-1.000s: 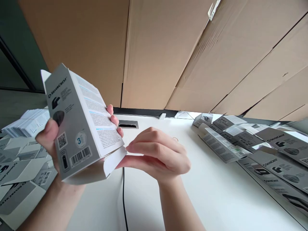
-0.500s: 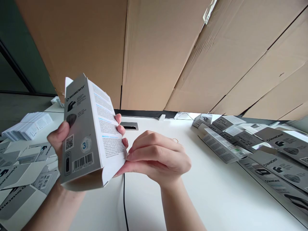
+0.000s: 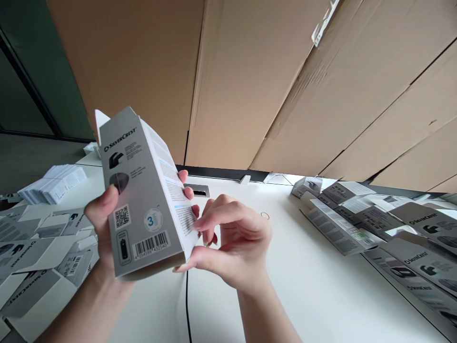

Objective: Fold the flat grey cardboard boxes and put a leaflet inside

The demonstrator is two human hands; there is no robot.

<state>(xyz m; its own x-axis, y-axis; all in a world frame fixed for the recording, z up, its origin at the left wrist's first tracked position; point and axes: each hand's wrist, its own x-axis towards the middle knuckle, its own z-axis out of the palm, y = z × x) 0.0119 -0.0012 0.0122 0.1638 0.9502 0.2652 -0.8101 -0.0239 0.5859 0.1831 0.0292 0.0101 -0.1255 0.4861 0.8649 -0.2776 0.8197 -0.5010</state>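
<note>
A grey and white SilverCrest carton is held up and tilted over the white table. My left hand is closed around it, thumb on the grey face and fingertips showing past the far side edge. At the carton's lower right corner is my right hand, with its thumb near the bottom edge and its index finger on the printed side. These fingers are bent, with a gap between thumb and index finger. A white flap sticks out at the carton's top left. The inside of the carton is hidden.
Flat cartons lie at the left, below a stack of folded papers. More cartons are piled at the right. A black cable runs down the white table. Large cardboard boxes stand behind; a small ring lies on the table.
The carton has turned so its grey face shows more and its printed side less. My right hand's fingers have spread from a pinch, its index finger now on the side panel. The view has shifted slightly.
</note>
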